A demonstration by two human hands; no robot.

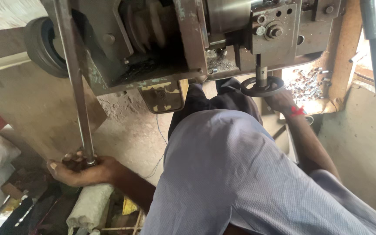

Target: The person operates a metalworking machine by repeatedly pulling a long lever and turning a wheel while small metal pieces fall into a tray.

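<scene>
Left hand point(81, 169) low at the foot of the long rod point(75, 82), left of the machine point(188, 39); right hand point(281, 102) under the handwheel point(262, 86), metal parts point(307, 82) just right

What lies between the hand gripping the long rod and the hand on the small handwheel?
In the head view, the person's own shirt-clad torso and dark-trousered legs.

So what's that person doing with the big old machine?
A person in a grey shirt sits at a worn, greasy metal machine. Their left hand grips the lower end of a long grey steel rod that runs up past the machine's side. Their right hand, with a red band at the wrist, is at the small round black handwheel under the machine. A pile of small shiny metal pieces lies beyond.
</scene>
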